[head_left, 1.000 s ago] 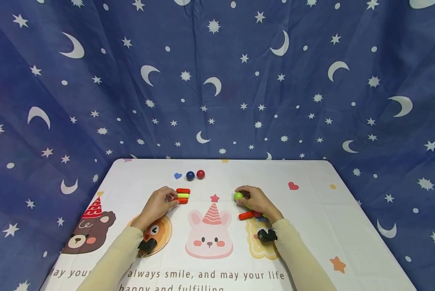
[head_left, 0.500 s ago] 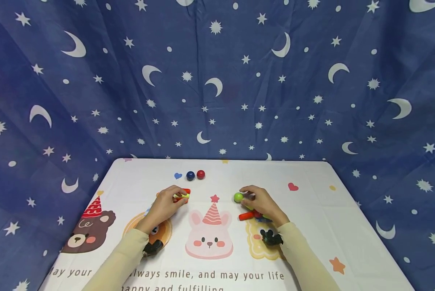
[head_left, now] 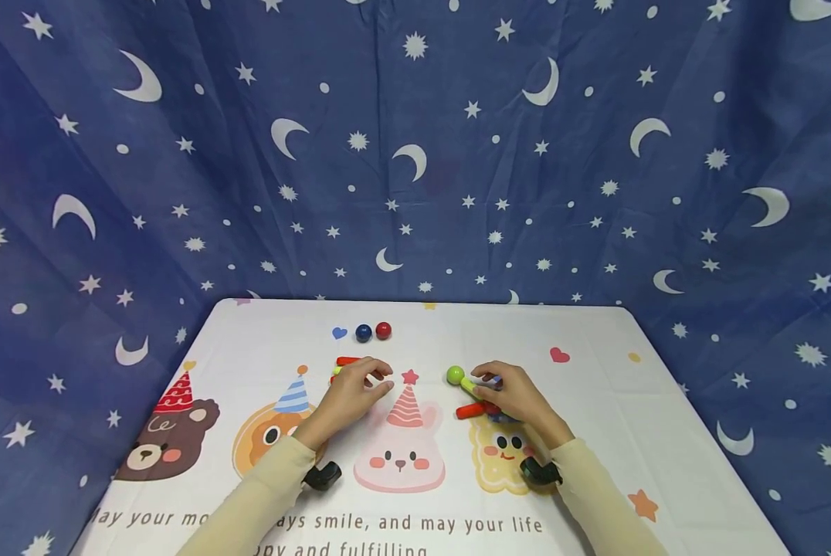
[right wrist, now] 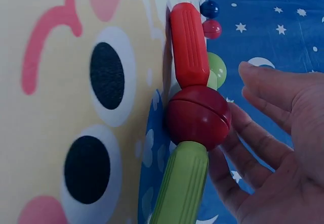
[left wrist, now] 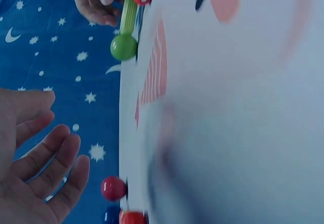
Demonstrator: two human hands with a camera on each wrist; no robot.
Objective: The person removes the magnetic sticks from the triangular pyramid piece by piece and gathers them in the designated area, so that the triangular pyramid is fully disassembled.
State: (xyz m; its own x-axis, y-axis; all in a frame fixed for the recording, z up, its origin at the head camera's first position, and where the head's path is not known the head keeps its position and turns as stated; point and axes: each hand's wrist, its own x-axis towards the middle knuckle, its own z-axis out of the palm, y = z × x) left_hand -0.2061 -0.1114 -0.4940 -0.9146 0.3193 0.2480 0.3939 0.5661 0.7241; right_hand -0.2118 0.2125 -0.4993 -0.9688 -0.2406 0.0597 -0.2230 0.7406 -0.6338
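Observation:
My left hand (head_left: 353, 391) hovers over the table with relaxed, bent fingers and holds nothing. It partly covers several loose sticks, including a red stick (head_left: 347, 361). My right hand (head_left: 516, 394) is beside a joined toy of sticks and balls, its fingers spread in the right wrist view. There a dark red ball (right wrist: 198, 118) joins a red stick (right wrist: 190, 44) and a green stick (right wrist: 181, 183); fingers pass close behind the ball, and contact cannot be told. A green ball (head_left: 455, 375) sits at the end of another green stick (head_left: 468, 386).
A blue ball (head_left: 363, 333) and a red ball (head_left: 384, 330) stand near the table's back edge. A printed white cloth (head_left: 596, 463) covers the table. Behind it hangs a blue curtain (head_left: 443, 255) with moons and stars.
My left hand has left the loose sticks and moved right, toward the middle. My right hand has drawn back a little to the right from the green ball, uncovering the green stick.

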